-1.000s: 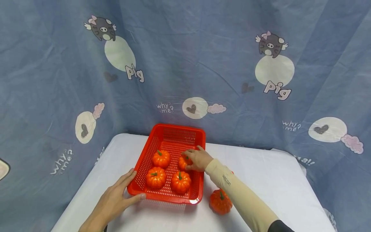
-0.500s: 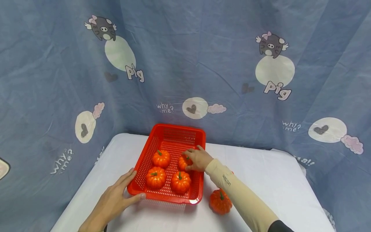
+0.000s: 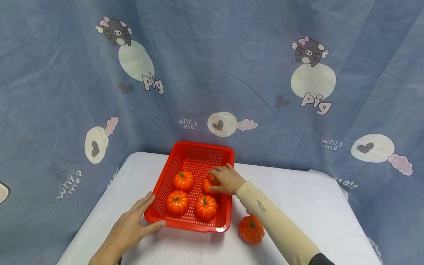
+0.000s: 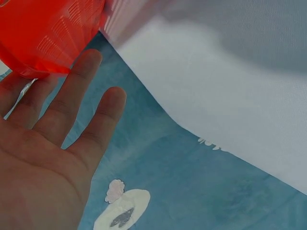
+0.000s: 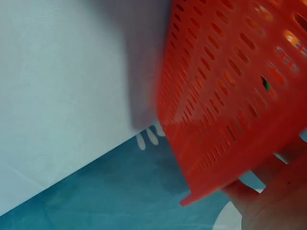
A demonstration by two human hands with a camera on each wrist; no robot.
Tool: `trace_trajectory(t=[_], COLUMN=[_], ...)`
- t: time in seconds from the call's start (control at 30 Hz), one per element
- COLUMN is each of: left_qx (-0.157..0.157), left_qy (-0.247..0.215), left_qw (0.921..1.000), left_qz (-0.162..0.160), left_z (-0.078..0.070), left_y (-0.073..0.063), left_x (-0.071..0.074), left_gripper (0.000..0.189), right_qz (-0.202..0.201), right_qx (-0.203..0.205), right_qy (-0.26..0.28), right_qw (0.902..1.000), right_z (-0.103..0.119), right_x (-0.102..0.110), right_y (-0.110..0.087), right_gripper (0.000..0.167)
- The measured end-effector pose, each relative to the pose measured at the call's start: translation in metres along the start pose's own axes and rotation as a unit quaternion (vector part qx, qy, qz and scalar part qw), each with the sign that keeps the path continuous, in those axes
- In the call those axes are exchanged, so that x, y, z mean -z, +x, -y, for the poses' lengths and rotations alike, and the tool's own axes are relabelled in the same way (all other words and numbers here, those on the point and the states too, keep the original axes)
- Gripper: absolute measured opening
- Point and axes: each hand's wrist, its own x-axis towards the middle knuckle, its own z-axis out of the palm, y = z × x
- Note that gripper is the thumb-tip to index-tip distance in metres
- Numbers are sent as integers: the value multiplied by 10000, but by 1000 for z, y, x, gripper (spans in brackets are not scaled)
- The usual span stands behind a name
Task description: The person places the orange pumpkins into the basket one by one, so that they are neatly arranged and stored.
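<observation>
A red plastic basket [image 3: 195, 168] stands on the white table with several small orange pumpkins inside. My right hand [image 3: 229, 180] reaches over its right rim, fingers and thumb spread about the rear right pumpkin [image 3: 207, 187]; whether they touch it I cannot tell. The other pumpkins are a rear left one [image 3: 183, 182], a front left one [image 3: 177, 203] and a front right one [image 3: 205, 209]. At the basket's front left corner is my left hand [image 3: 130, 222], fingers extended along the side and thumb by the front rim. In the left wrist view, fingertips [image 4: 88, 60] meet the basket wall.
Right of the basket, a pumpkin [image 3: 251, 230] lies on the white tablecloth [image 3: 291, 195]. My right forearm [image 3: 275, 221] crosses above the table and hides most of something behind it. A blue printed curtain [image 3: 258, 81] hangs behind and to the sides.
My right hand has shifted slightly up and right, showing more of the rear right pumpkin. The left hand and the basket have stayed put.
</observation>
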Motion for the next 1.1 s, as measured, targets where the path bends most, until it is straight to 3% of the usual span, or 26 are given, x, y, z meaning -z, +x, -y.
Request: trace_trajectory(t=[0.43, 0.67, 0.9, 1.1], left_qx=[60, 55, -22, 45], left_qy=[-36, -18, -74, -45], left_qw=[10000, 10000, 10000, 10000], left_qz=[37, 25, 15, 50], left_z=[-1, 0, 0, 0], left_y=[0, 0, 0, 0], left_x=[1, 0, -2, -1], left_gripper=[112, 113, 111, 111], right_qz=[-546, -890, -1126, -1308], right_qx=[80, 69, -464, -583], right_qy=[280, 483, 991, 1332], right_qw=[9981, 9948, 9876, 9807], right_z=[-5, -11, -25, -39], right_x=[25, 39, 42, 34], right_y=[-16, -36, -64, -84], right_gripper=[64, 66, 69, 73])
